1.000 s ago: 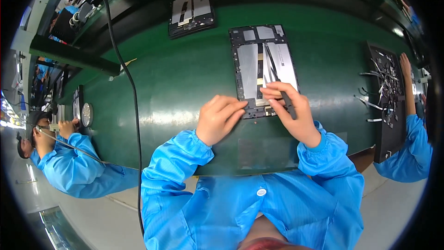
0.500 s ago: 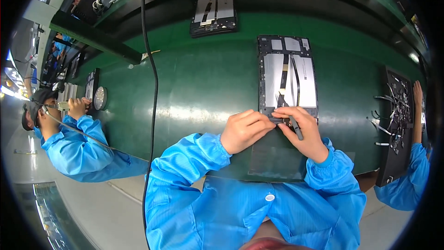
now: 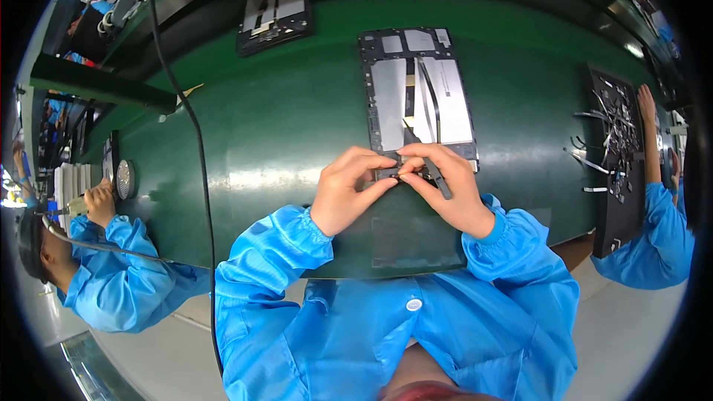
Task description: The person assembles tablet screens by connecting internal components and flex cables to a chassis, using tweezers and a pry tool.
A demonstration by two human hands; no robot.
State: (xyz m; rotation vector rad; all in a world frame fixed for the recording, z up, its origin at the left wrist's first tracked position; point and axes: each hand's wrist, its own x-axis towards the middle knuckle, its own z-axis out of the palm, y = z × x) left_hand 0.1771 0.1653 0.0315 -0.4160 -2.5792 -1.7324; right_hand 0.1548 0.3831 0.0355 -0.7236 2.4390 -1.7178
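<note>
An opened tablet [image 3: 385, 96] lies on the green table in front of me, its silver inside facing up with dark ribbon cables running down the middle. Both hands meet at its near edge. My left hand [image 3: 347, 189] has thumb and index finger curled toward a small dark part there, too small to name. My right hand [image 3: 453, 189] pinches at the same spot, index finger and thumb close together. Dark tweezers [image 3: 440, 182] are tucked in the right hand, their blunt end pointing toward me and thin points showing beyond the fingers over the tablet.
A stack of similar opened tablets [image 3: 275, 7] sits farther back on the left. At right is a black tray [image 3: 616, 208] of small parts and cables, with a co-worker's arm beyond. A black cable [image 3: 200, 141] hangs at left, near another co-worker [image 3: 126, 267] and a round container [image 3: 126, 178].
The whole view has shifted, so things appear farther left. My left thumb and index finger have spread from a pressed-together pose, and the right fingers have drawn in at the tablet's near edge.
</note>
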